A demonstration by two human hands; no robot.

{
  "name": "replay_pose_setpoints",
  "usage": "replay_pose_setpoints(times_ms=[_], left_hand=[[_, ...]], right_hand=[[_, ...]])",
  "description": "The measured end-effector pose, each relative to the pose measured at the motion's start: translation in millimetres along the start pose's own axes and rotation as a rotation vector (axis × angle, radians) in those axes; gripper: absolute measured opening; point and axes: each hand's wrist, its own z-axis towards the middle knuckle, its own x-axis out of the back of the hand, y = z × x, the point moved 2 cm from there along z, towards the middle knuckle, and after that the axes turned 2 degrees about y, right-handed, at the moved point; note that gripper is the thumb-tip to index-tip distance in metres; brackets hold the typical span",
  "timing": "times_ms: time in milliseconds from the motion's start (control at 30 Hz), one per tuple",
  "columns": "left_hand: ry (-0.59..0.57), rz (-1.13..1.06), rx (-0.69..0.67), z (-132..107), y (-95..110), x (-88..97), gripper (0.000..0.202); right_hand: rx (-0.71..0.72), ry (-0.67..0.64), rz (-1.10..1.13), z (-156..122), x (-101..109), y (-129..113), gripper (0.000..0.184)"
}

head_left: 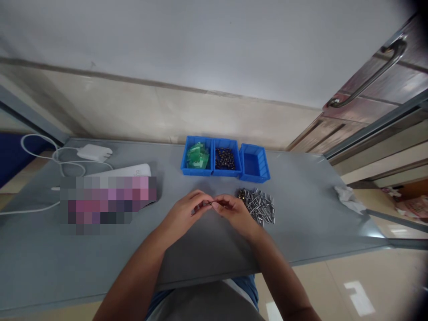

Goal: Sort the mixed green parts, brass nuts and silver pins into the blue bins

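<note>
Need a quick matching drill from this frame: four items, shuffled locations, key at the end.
1. Green packets
2. Small dark parts
3. Silvery pins
4. White adapter

A. In the middle blue bin
B. Toward the left end of the table
C. In the left blue bin
D. Piled beside the right hand

Pairs: 1-C, 2-A, 3-D, 4-B
</note>
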Motion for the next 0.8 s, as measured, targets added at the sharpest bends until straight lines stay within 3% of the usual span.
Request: replay_pose_setpoints(times_ms=[200,433,633,800], left_hand=[[0.018,-0.015,0.029,-1,-3,-3.1,0.01],[0.036,-0.048,0.064,-2,-4,-5.1,0.013],[0.073,0.013,0.095,-2,0,-2.3,0.012],[0.114,0.05,0.013,-1,3,1.4,0.011]], right_hand=[[0.112,0.295,-0.269,-9,-4,-20,0.015],[0.34,0.342,-0.538,-15,-13,-36,0.005],[0.132,0.365,-0.33,-10,-7,-24,0.007],[-0.058,0.158,0.015,-4,-9,-6,0.013]])
